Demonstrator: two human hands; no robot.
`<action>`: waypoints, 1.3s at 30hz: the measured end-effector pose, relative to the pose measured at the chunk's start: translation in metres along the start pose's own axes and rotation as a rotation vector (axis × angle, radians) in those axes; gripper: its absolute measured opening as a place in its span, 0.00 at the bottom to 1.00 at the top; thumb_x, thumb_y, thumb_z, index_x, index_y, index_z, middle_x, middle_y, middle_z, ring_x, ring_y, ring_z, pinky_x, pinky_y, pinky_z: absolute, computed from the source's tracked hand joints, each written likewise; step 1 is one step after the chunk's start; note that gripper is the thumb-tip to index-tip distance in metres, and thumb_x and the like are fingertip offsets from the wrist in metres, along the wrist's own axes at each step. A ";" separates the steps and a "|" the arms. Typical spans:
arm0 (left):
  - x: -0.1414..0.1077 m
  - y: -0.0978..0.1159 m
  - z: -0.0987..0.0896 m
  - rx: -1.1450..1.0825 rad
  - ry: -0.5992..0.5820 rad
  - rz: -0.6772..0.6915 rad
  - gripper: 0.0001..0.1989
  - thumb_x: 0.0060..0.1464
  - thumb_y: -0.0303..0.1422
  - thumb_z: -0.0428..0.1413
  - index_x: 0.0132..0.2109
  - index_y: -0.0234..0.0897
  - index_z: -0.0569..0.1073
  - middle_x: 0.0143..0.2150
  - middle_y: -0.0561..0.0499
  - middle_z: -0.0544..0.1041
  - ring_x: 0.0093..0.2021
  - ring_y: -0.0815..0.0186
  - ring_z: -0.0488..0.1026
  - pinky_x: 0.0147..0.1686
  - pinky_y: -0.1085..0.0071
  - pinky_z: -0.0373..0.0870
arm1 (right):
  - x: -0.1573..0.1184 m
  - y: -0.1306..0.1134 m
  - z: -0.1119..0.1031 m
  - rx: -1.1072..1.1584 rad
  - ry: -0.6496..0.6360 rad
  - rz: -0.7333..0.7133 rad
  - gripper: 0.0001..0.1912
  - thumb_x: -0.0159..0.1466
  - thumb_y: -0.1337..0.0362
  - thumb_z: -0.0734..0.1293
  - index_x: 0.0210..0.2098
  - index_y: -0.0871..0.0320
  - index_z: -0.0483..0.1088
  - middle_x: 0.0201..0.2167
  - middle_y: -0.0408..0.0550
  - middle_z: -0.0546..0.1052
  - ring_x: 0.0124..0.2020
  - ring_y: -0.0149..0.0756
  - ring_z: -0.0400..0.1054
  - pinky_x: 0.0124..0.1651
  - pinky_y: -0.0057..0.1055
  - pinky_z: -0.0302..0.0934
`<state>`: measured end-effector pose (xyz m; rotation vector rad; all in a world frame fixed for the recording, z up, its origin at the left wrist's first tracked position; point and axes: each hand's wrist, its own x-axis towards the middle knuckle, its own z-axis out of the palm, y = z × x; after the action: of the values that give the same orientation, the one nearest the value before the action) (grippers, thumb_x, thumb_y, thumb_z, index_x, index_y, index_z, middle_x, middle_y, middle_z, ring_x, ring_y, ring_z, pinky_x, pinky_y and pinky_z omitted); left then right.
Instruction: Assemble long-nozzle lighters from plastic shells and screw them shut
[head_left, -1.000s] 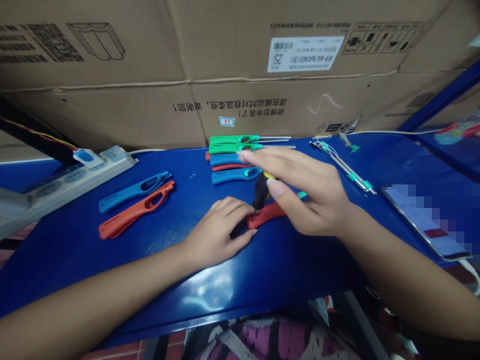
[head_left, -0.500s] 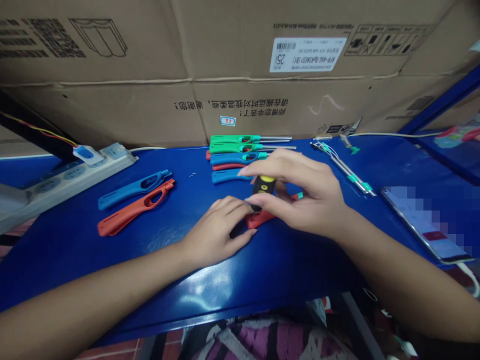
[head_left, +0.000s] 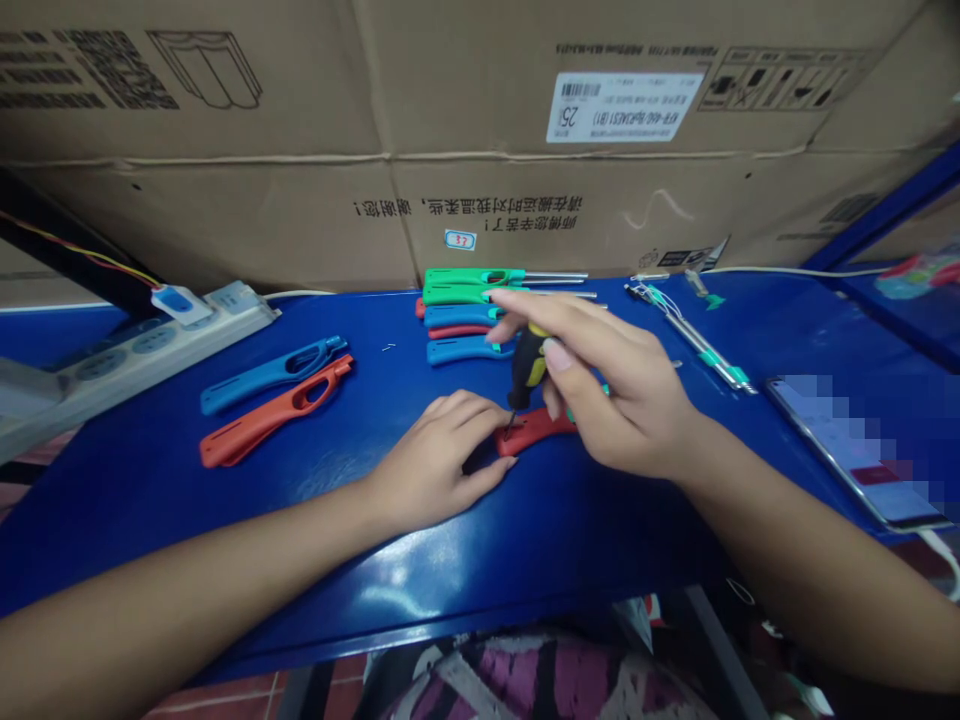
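My right hand (head_left: 634,395) grips the screwdriver (head_left: 527,370); my left hand (head_left: 439,462) pinches the red lighter (head_left: 541,430). Off-axis pressure could cause slippage.

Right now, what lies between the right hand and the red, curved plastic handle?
In the head view, a black-and-yellow screwdriver: the right hand holds it, its thin shaft reaching down to the red handle.

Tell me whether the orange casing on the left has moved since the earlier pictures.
No. The orange casing lies as before against the power strip; both shift slightly together in the picture, suggesting the camera moved.
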<state>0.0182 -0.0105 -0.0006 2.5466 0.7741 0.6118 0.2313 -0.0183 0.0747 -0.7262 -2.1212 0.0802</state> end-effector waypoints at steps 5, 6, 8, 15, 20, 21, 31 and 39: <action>0.000 0.000 0.001 -0.014 0.010 0.011 0.15 0.65 0.36 0.56 0.56 0.38 0.70 0.53 0.45 0.75 0.54 0.56 0.70 0.53 0.58 0.66 | 0.000 0.003 0.002 -0.083 0.053 -0.025 0.13 0.70 0.61 0.66 0.52 0.54 0.74 0.39 0.47 0.80 0.38 0.35 0.75 0.45 0.34 0.73; -0.001 0.000 0.001 -0.015 0.010 0.013 0.15 0.65 0.36 0.56 0.56 0.38 0.70 0.53 0.45 0.75 0.54 0.56 0.70 0.53 0.58 0.66 | 0.000 0.003 0.002 -0.109 0.057 -0.037 0.14 0.70 0.60 0.65 0.53 0.54 0.73 0.40 0.47 0.81 0.40 0.36 0.75 0.46 0.34 0.72; -0.001 0.000 0.001 -0.006 0.002 0.009 0.15 0.64 0.36 0.56 0.55 0.38 0.70 0.51 0.45 0.76 0.52 0.56 0.70 0.52 0.58 0.67 | 0.001 0.002 0.001 -0.077 0.022 -0.031 0.18 0.73 0.63 0.59 0.59 0.55 0.70 0.48 0.49 0.80 0.47 0.37 0.75 0.51 0.37 0.71; -0.001 -0.002 0.002 0.016 0.058 0.052 0.13 0.64 0.36 0.56 0.53 0.38 0.70 0.51 0.44 0.76 0.53 0.55 0.71 0.52 0.58 0.68 | 0.001 0.000 -0.006 -0.055 0.014 -0.070 0.16 0.69 0.60 0.67 0.55 0.53 0.75 0.40 0.45 0.80 0.40 0.35 0.76 0.46 0.31 0.72; -0.001 -0.002 0.003 0.013 0.022 0.014 0.14 0.64 0.37 0.56 0.54 0.38 0.71 0.51 0.44 0.76 0.52 0.55 0.71 0.52 0.56 0.68 | 0.002 -0.001 -0.008 0.040 -0.079 -0.025 0.19 0.74 0.65 0.57 0.60 0.53 0.70 0.50 0.48 0.79 0.50 0.36 0.74 0.54 0.36 0.71; -0.001 -0.002 0.002 0.017 0.024 0.019 0.14 0.64 0.38 0.56 0.54 0.38 0.71 0.51 0.44 0.76 0.52 0.55 0.71 0.52 0.56 0.68 | 0.002 0.000 -0.007 0.057 -0.077 -0.018 0.18 0.73 0.64 0.59 0.59 0.52 0.71 0.48 0.47 0.79 0.48 0.35 0.75 0.53 0.35 0.71; -0.001 -0.001 0.001 0.025 0.016 0.010 0.14 0.65 0.37 0.56 0.55 0.39 0.70 0.51 0.44 0.76 0.53 0.54 0.71 0.52 0.56 0.68 | 0.001 0.003 -0.006 0.103 -0.080 -0.022 0.17 0.73 0.64 0.59 0.59 0.56 0.70 0.47 0.48 0.80 0.48 0.35 0.75 0.54 0.36 0.70; 0.000 -0.002 0.001 0.025 0.014 0.012 0.13 0.65 0.37 0.56 0.54 0.38 0.71 0.51 0.44 0.76 0.52 0.55 0.70 0.52 0.56 0.68 | 0.001 0.000 -0.005 0.108 -0.084 -0.022 0.19 0.74 0.66 0.57 0.60 0.56 0.69 0.50 0.50 0.79 0.53 0.37 0.73 0.56 0.38 0.69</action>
<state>0.0180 -0.0099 -0.0025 2.5744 0.7767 0.6285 0.2344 -0.0180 0.0785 -0.6454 -2.1855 0.2148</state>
